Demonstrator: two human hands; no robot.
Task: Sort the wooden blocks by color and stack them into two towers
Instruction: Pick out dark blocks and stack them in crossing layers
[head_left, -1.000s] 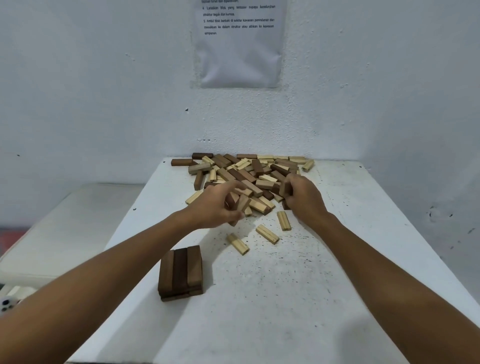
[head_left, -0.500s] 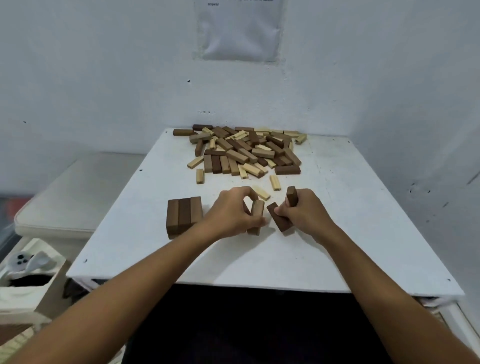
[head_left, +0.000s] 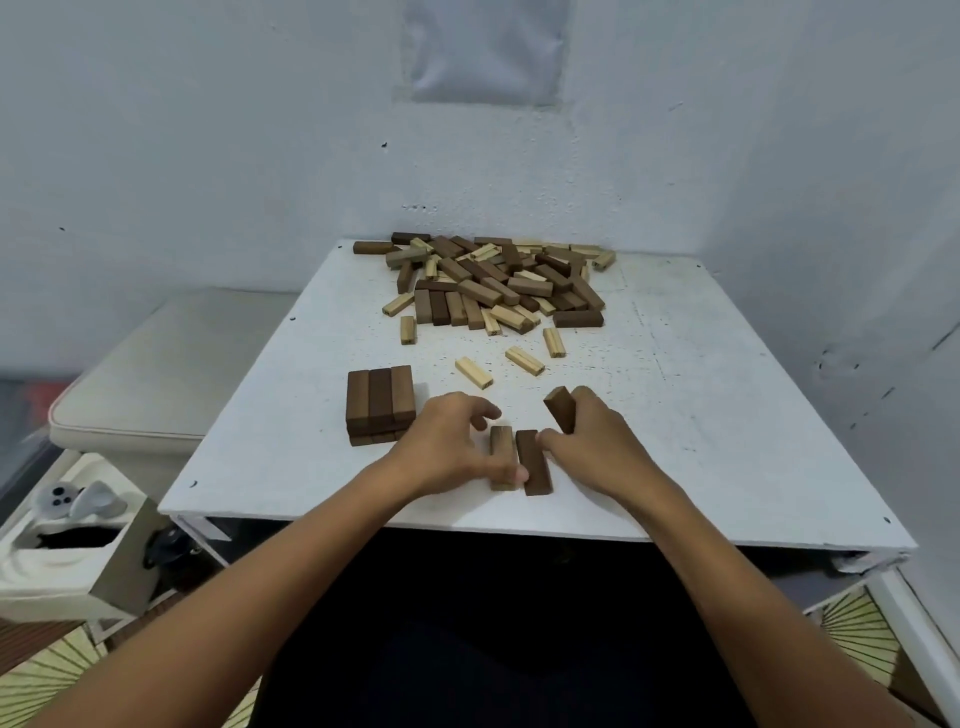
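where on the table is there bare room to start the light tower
Bare patches: the right side of the table, right of the right hand, and the near-left corner before the dark stack. Crowded: the far pile and the loose light blocks before it.

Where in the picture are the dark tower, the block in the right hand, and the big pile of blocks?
dark tower (head_left: 380, 395): head view, top face of its middle block.
block in the right hand (head_left: 560, 408): head view, its free upper end.
pile of blocks (head_left: 498, 283): head view, a dark block near its middle.

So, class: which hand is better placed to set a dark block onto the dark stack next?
Probably the left hand: it lies right beside the dark stack and touches a flat brown block. The right hand is farther off.
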